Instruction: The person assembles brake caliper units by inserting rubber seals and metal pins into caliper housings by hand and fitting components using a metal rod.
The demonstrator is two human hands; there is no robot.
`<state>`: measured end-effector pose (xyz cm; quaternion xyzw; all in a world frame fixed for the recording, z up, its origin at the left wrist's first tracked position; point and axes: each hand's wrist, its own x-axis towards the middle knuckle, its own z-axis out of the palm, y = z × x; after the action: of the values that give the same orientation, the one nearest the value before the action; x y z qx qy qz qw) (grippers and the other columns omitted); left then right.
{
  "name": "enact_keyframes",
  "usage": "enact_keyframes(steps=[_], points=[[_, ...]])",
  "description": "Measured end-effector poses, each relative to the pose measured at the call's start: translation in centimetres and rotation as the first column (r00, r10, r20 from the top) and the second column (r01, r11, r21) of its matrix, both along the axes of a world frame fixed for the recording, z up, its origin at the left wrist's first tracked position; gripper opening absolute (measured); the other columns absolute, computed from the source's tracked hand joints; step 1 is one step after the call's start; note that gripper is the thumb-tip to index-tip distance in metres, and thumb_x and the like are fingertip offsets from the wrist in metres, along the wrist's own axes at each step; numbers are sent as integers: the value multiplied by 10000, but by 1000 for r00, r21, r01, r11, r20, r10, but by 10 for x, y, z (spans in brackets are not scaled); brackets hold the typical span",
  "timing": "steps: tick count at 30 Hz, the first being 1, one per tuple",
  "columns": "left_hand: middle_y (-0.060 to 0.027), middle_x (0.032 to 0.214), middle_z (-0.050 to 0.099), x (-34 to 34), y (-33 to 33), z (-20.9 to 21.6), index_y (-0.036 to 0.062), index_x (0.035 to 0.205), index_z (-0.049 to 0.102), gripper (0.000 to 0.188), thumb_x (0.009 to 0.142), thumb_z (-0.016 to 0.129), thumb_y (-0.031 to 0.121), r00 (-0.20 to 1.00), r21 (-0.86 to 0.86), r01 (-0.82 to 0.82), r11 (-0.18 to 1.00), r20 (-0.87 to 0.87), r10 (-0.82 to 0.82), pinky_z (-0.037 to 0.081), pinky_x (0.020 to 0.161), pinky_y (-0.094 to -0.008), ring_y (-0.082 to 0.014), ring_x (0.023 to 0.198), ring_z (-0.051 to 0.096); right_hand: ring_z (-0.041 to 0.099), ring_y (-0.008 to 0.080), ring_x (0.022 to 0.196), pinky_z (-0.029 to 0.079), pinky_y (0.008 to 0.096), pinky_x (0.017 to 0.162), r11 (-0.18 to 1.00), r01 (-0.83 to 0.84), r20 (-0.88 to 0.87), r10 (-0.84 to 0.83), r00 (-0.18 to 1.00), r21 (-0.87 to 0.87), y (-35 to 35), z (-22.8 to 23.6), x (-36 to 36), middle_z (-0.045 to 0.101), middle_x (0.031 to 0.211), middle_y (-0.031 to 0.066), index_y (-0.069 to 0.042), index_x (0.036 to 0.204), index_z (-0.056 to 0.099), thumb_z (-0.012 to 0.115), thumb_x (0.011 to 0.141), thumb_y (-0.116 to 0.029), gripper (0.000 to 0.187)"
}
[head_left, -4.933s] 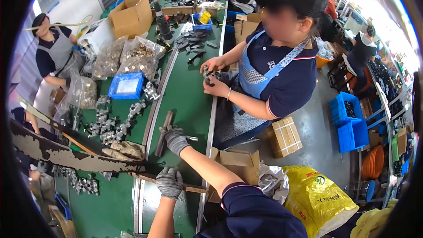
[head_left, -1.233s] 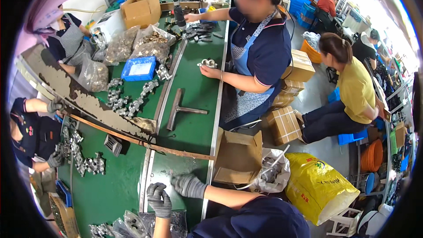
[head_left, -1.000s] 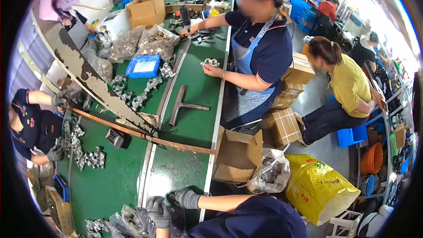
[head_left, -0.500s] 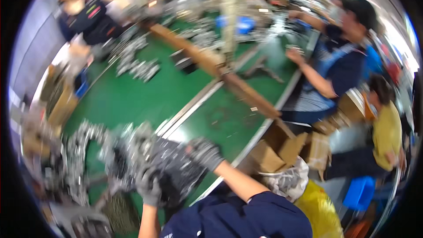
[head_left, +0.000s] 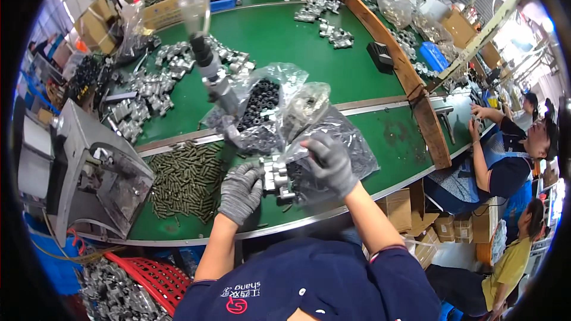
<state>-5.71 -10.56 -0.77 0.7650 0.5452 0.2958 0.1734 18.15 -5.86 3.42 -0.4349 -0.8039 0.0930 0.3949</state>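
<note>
My left hand (head_left: 241, 193), in a grey knitted glove, has its fingers closed on the edge of a silver metal casting (head_left: 275, 173) close to the table's near edge. Right of it, my gloved right hand (head_left: 330, 163) is curled in a loose pinch over a clear plastic bag of dark parts (head_left: 357, 148). What its fingertips hold, if anything, is too small to tell. Just beyond my hands lies an open bag of black ring-shaped parts (head_left: 260, 102), with another bag of pale parts (head_left: 309, 104) beside it. A pile of small brass-coloured pins (head_left: 187, 181) lies left of my left hand.
A power screwdriver (head_left: 214, 77) hangs over the green table (head_left: 351, 80). Silver castings (head_left: 143, 98) lie at the left, near a grey metal machine (head_left: 104, 172). A wooden bar (head_left: 410, 71) crosses the right side. Co-workers sit at right; a red basket (head_left: 154, 282) stands below left.
My view has swung left and sharpened, bringing the pins and machine into sight. My hands have moved from the dark plastic bag; the left one now holds a casting.
</note>
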Motion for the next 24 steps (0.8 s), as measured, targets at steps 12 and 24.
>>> enact_keyframes(steps=[12,24], points=[[-146,1020,603,-159,-61,18,5,968,618,205,782,548,57,875,113,-481,870,122,468,421,925,-371,-288,998,554,616,335,772,497,418,701,850,518,27,-518,855,-95,134,-54,3,632,830,175,-104,839,633,557,775,-197,136],[-163,1152,555,-139,10,-19,-14,1189,527,377,814,527,27,836,145,-513,846,307,454,375,993,-367,-316,1110,518,585,313,1084,472,398,912,684,462,419,-244,875,-565,155,-43,0,600,1168,165,-111,1173,599,552,824,-282,391]])
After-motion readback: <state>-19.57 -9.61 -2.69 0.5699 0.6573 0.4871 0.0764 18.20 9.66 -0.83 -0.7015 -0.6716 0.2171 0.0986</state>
